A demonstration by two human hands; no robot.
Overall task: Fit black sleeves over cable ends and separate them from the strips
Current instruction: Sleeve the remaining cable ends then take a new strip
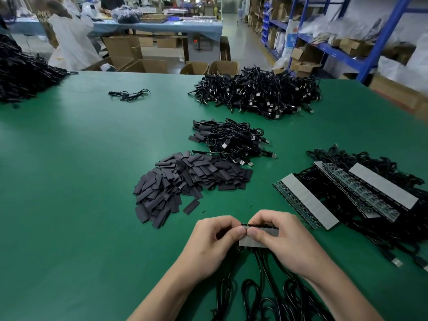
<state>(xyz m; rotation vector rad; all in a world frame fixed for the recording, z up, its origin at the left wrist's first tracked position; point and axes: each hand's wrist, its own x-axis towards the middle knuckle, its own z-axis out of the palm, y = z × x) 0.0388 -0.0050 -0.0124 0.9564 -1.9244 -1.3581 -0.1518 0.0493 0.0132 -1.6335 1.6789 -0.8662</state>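
Near the front of the green table (pixel 81 181), my right hand (pixel 280 242) grips a short grey-backed strip (pixel 249 241) with a black toothed top edge. My left hand (pixel 213 242) pinches the strip's left end, thumb tip against the right thumb; whatever sits under its curled fingers is hidden. Black cables (pixel 261 286) hang from the strip toward me. A heap of flat black sleeves (pixel 183 181) lies just beyond my hands. Longer strips with cables (pixel 347 193) lie to the right.
A small pile of cables with sleeves and USB plugs (pixel 231 140) sits behind the sleeve heap, and a large cable pile (pixel 257 91) lies farther back. One loose cable (pixel 128 93) lies at the far left-centre, a dark mound (pixel 20 72) at the left edge. Blue shelving (pixel 347 42) stands right.
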